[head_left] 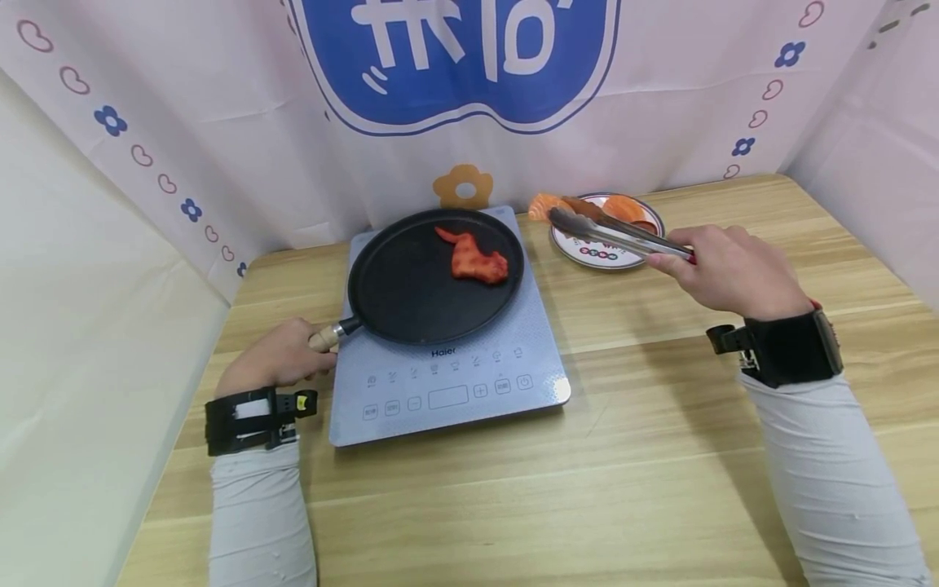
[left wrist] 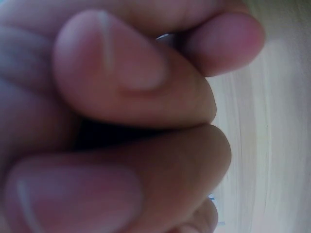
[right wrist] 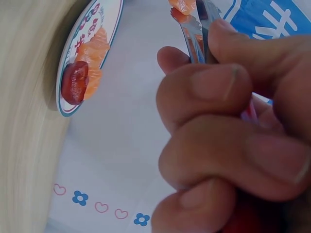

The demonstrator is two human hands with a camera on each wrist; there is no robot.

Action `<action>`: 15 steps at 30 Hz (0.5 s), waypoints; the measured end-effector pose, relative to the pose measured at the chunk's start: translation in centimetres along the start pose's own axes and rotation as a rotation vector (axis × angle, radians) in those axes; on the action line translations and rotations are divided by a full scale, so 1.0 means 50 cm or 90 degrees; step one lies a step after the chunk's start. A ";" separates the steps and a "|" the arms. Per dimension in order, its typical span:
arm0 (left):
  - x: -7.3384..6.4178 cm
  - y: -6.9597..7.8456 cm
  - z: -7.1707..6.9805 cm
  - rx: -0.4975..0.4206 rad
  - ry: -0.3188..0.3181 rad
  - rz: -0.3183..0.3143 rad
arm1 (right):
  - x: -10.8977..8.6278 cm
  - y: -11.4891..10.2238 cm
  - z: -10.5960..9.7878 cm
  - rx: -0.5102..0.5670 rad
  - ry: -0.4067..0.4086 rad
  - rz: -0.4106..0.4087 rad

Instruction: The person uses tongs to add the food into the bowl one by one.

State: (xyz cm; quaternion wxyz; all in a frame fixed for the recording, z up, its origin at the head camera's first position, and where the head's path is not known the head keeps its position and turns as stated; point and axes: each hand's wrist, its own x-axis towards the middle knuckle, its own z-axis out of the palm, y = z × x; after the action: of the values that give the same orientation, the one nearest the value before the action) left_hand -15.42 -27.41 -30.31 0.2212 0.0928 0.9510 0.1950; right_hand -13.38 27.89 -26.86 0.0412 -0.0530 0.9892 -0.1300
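My right hand (head_left: 734, 273) grips metal tongs (head_left: 623, 240), whose tips pinch an orange, white-streaked slice like salmon (head_left: 542, 205). The slice hangs above the table, between the pan and a plate (head_left: 603, 259). On that plate lie more orange slices (right wrist: 95, 52) and a glossy reddish-brown piece (right wrist: 75, 82). My left hand (head_left: 275, 356) is curled round the wooden handle (head_left: 323, 338) of a flat black frying pan (head_left: 399, 281). A red chicken wing (head_left: 477, 261) lies in the pan's right half. In the left wrist view, curled fingers (left wrist: 146, 97) fill most of the picture and hide the handle.
Beneath the pan is a grey induction cooktop (head_left: 447, 416) with touch controls along its front. It stands on a wooden table (head_left: 623, 489). A white printed cloth (head_left: 242, 147) hangs behind the table and along its sides.
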 end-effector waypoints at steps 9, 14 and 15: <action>0.000 0.001 -0.001 -0.003 -0.001 -0.001 | -0.006 -0.011 -0.007 -0.006 0.001 -0.007; -0.001 0.000 0.000 -0.005 0.001 0.005 | -0.010 -0.016 -0.009 -0.007 0.002 -0.012; -0.001 0.000 0.000 -0.005 0.002 0.006 | -0.011 -0.017 -0.010 -0.007 0.003 -0.012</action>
State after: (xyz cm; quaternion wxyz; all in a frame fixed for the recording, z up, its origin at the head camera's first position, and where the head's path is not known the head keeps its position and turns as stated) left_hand -15.36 -27.41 -30.27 0.2194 0.0961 0.9502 0.1995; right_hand -12.83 27.27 -26.14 0.0376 -0.0625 0.9895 -0.1247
